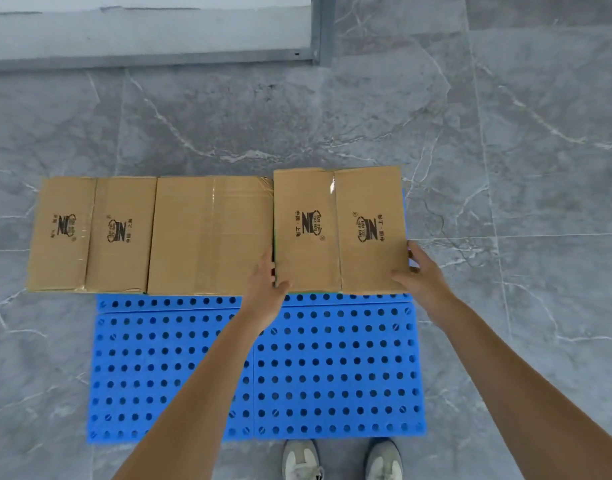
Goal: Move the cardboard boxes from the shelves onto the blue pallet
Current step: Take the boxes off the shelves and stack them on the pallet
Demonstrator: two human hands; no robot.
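White sneakers (pixel 342 460) at the blue pallet's (pixel 332 372) near edge, left hand (pixel 268 284) and right hand (pixel 420 271) fingers clasping the right cardboard box (pixel 341 230) by its sides, at the pallet's far edge, touching the middle box (pixel 211 235), left box (pixel 91 233) beyond, grey marble floor (pixel 540 150).

I see grey marbled floor tiles (pixel 505 133) and my two white sneakers (pixel 302 460) at the bottom edge.

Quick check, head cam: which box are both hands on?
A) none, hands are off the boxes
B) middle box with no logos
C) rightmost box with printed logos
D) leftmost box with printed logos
C: the left hand and right hand grip the near corners of the rightmost box, at the far edge of the blue pallet.
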